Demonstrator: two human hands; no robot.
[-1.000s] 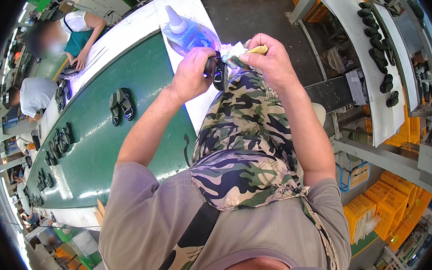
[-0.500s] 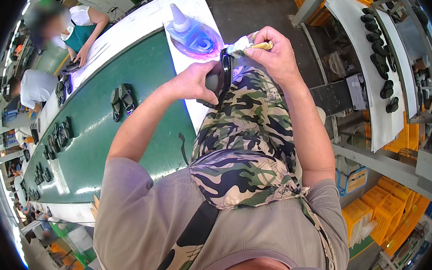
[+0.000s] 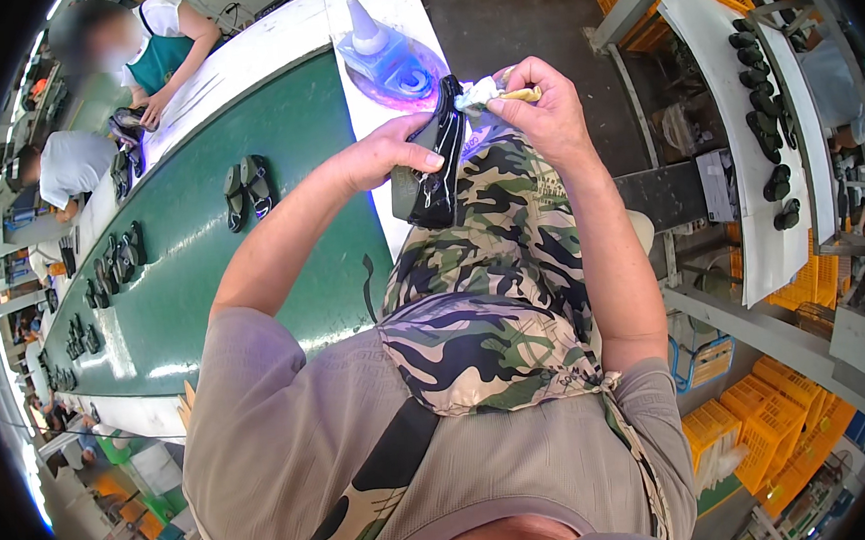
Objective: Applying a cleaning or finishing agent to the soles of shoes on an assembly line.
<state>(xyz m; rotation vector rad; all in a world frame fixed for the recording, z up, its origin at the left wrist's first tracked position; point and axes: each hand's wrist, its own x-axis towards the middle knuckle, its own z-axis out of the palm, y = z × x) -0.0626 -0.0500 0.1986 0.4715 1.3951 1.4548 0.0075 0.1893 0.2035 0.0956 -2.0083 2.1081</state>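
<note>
The left hand [image 3: 385,158] grips a black sole [image 3: 435,164], fingers curled around it, holding it upright over the white desk edge beside the green belt [image 3: 202,276]. The right hand [image 3: 542,112] pinches a brush [image 3: 519,94] and a crumpled cloth [image 3: 478,91] at the sole's top end, fingers closed tight. Just beyond, a blue bottle [image 3: 382,53] stands on the desk [image 3: 404,1]. Sole pairs [image 3: 246,188] lie along the belt, where other people [image 3: 161,48] work at its far edge.
</note>
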